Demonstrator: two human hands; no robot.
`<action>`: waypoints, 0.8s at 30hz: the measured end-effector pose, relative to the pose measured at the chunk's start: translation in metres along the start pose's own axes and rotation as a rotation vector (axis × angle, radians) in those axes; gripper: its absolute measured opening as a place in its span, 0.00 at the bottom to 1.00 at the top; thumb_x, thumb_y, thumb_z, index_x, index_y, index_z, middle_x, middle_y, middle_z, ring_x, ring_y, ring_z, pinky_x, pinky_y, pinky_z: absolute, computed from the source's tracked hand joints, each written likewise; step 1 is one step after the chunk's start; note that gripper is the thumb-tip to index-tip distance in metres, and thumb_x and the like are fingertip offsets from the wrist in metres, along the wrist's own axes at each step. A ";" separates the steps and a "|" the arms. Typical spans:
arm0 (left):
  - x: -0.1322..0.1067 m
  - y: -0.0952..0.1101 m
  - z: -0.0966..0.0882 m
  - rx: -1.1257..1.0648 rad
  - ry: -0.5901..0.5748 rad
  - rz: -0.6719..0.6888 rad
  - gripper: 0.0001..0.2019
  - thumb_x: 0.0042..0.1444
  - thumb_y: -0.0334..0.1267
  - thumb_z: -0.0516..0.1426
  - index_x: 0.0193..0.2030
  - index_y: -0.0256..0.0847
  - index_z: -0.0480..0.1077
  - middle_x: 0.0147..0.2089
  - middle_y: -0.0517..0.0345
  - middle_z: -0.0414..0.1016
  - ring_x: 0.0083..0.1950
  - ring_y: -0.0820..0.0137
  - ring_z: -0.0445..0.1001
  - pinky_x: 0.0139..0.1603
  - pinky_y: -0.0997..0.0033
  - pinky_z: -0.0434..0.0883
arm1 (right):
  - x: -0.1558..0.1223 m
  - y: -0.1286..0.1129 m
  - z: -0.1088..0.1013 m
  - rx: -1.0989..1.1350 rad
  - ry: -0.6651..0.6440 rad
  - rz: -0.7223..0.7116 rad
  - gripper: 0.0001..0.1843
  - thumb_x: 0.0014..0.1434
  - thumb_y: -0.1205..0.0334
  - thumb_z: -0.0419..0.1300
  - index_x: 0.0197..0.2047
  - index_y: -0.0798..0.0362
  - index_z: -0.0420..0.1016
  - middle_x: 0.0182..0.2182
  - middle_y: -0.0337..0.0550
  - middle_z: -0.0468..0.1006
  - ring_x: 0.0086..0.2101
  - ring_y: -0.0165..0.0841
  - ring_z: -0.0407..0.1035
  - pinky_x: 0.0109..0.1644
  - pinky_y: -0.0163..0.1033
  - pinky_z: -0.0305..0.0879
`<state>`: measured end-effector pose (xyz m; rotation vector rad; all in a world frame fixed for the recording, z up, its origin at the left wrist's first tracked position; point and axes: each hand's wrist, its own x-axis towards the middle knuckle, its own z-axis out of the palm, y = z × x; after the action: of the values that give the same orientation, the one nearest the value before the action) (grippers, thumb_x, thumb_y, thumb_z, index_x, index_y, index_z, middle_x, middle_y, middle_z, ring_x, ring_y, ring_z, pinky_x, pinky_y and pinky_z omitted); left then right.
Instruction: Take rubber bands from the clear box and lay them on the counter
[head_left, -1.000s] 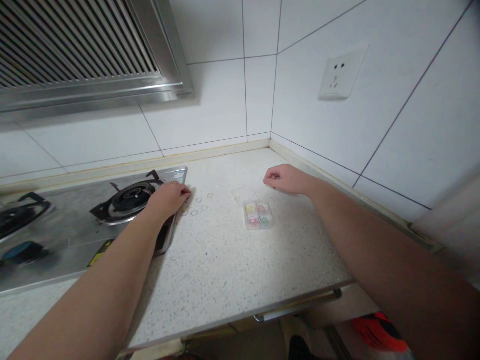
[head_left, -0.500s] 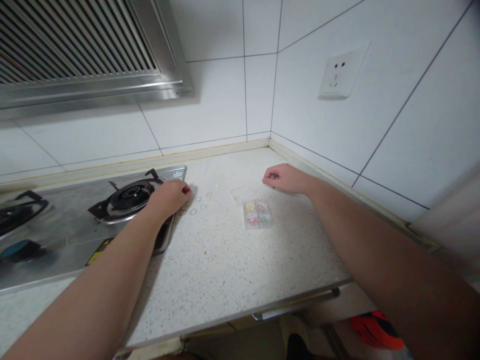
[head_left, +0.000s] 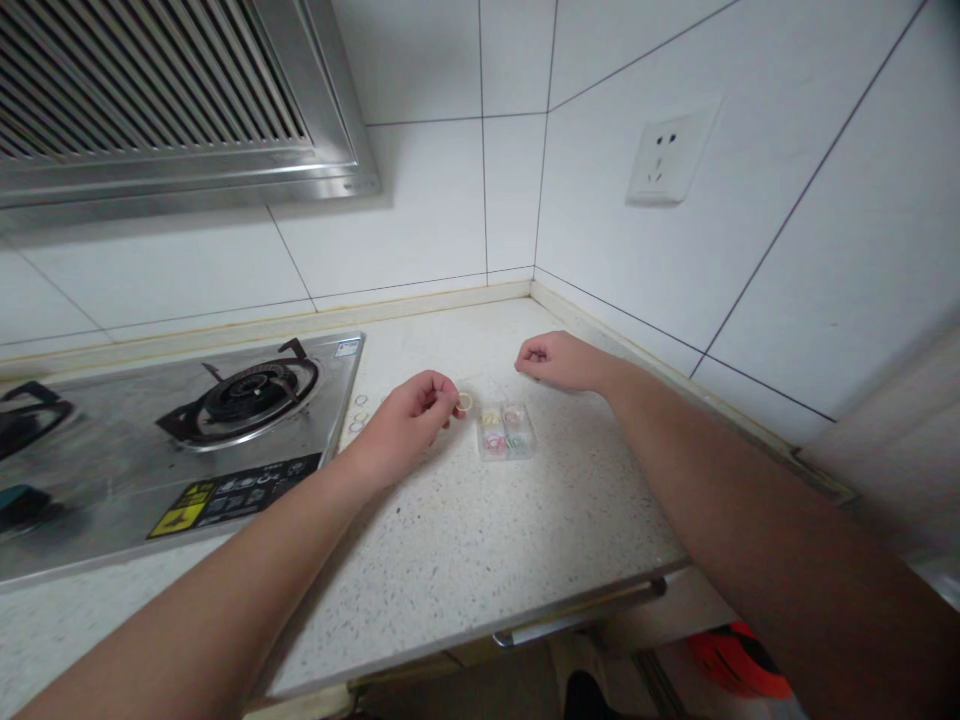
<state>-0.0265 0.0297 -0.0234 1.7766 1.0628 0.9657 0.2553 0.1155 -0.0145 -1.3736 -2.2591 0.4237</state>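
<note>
pinching a yellow ring in the left hand, just left of the clear box; cannot tell the grip of the curled right hand.

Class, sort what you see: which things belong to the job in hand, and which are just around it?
Belonging: yellow ring in the left hand, clear box, coloured rings inside it, loose rings on the counter.
Just around: stove, range hood, wall socket.

Speckled white countertop; on it, clear 4-compartment box, small loose rings near gas hob.
</note>
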 end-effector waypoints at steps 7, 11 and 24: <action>-0.008 0.012 0.021 -0.133 0.046 -0.003 0.11 0.65 0.46 0.57 0.39 0.40 0.68 0.34 0.58 0.74 0.30 0.74 0.67 0.27 0.75 0.65 | -0.005 -0.038 0.001 0.268 -0.020 -0.120 0.12 0.61 0.54 0.63 0.36 0.54 0.80 0.26 0.40 0.78 0.28 0.31 0.68 0.33 0.37 0.60; -0.006 0.011 0.020 -0.159 0.077 0.011 0.10 0.65 0.45 0.58 0.40 0.40 0.69 0.36 0.58 0.74 0.31 0.74 0.67 0.27 0.76 0.64 | -0.012 -0.061 0.001 0.427 -0.153 -0.239 0.14 0.61 0.51 0.65 0.36 0.55 0.79 0.26 0.39 0.76 0.27 0.30 0.66 0.32 0.36 0.59; -0.005 0.008 0.024 -0.093 0.083 0.099 0.08 0.66 0.41 0.57 0.39 0.38 0.70 0.33 0.59 0.73 0.28 0.76 0.64 0.30 0.74 0.61 | -0.021 -0.078 -0.003 0.440 -0.227 -0.291 0.12 0.56 0.55 0.70 0.34 0.57 0.79 0.24 0.37 0.74 0.26 0.28 0.65 0.30 0.34 0.60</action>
<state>-0.0044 0.0164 -0.0258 1.7395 0.9725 1.1403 0.2068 0.0614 0.0210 -0.7960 -2.3076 0.9445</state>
